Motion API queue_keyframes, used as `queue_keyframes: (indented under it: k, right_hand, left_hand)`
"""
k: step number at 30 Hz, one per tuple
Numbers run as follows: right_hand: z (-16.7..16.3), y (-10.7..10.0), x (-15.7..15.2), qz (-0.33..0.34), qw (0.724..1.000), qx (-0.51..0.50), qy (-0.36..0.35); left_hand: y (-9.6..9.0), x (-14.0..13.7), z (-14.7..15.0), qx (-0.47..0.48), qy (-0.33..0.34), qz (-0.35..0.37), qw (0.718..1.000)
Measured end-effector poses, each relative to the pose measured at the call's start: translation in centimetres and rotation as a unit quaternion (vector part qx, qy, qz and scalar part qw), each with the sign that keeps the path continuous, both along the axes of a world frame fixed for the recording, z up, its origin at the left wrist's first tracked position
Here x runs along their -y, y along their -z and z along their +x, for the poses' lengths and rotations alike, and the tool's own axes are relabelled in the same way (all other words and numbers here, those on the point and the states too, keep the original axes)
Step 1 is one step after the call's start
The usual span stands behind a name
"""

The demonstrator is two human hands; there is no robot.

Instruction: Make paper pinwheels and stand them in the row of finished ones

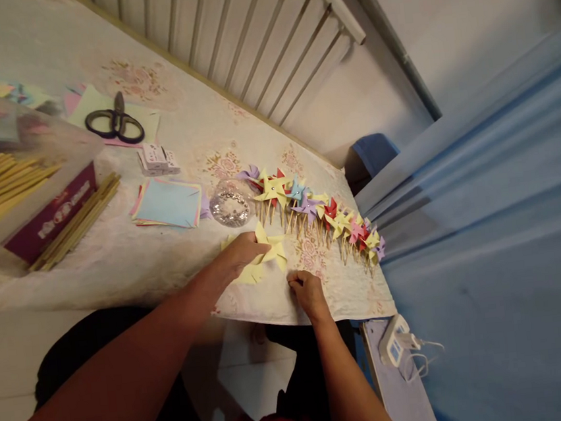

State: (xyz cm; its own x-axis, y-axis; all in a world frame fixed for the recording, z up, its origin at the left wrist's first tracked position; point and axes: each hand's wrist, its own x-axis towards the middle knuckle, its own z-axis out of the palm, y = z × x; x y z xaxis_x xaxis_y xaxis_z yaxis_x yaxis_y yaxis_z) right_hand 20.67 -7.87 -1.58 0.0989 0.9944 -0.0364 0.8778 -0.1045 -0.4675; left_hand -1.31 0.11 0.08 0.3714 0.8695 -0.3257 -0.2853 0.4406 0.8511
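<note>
My left hand [243, 252] is closed on a pale yellow paper pinwheel [277, 253], pinching it between thumb and fingers. More yellow paper [251, 274] with cut slits lies on the cloth under that hand. To the right and nearer the table edge, my right hand [309, 294] has its fingers pressed together; whatever they may hold is too small to tell. Just beyond the left hand sits a round clear dish [230, 205] of small shiny pieces. A row of finished pinwheels [310, 206] on thin sticks, in yellow, red, purple, blue and pink, runs off to the right.
A stack of square papers [168, 203] with blue on top lies left of the dish. Behind it are a small box [159, 159] and black-handled scissors [116, 124] on more paper. Far left, a clear bin [33, 175] holds sticks. A power strip [395, 340] sits at lower right.
</note>
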Motion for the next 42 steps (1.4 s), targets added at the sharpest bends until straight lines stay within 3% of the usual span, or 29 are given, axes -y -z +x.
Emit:
queue_keyframes:
  k: [6,12,19,29,42]
  right_hand:
    - [-0.7,0.1,0.2,0.022,0.999,0.019,0.016]
    - [-1.3,-0.3,0.4,0.018,0.995,0.098,-0.009]
    - [-2.2,-0.7,0.5,-0.015,0.979,0.201,-0.029]
    - [-3.7,-2.2,-0.3,-0.107,0.942,0.316,-0.044]
    - [-4.0,-2.0,-0.7,-0.124,0.927,0.350,-0.059]
  left_hand:
    - [-0.1,0.0,0.1,0.038,-0.013,-0.034,0.999]
    - [-0.3,0.0,0.2,0.048,-0.040,-0.054,0.997]
    - [-0.9,0.1,0.1,0.059,-0.053,-0.056,0.995]
    - [-0.3,-0.1,0.3,0.064,-0.059,-0.034,0.996]
    - [-0.4,0.1,0.4,0.054,-0.057,-0.041,0.996]
